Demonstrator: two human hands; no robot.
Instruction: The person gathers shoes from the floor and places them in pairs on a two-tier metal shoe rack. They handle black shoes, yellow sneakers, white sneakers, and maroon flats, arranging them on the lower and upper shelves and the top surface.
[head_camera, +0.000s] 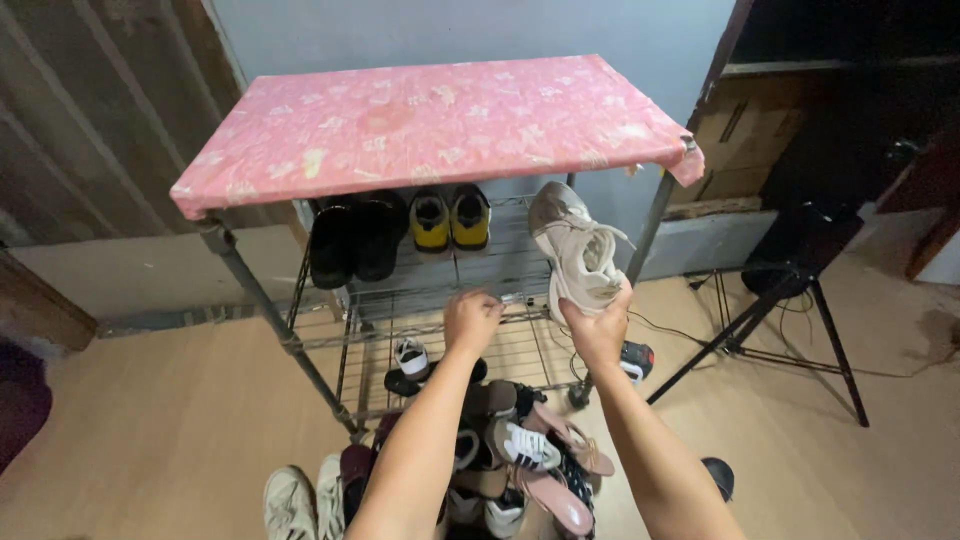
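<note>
My right hand (598, 325) grips a beige lace-up sneaker (575, 250) by its heel, holding it upright and tilted in front of the right side of a wire shoe rack (330, 335). My left hand (470, 320) hovers at the front edge of the rack's middle wire shelf with fingers curled; nothing shows in it. On the upper shelf stand a black pair of shoes (355, 238) and a yellow-and-black pair (450, 220). A pink patterned sheet (430, 120) covers the rack's top.
A pile of several shoes and sandals (510, 450) lies on the wooden floor below my arms, with a white pair (300, 500) at its left. A small white-and-black shoe (410, 358) sits on the lower shelf. A black tripod stand (790, 300) stands at the right.
</note>
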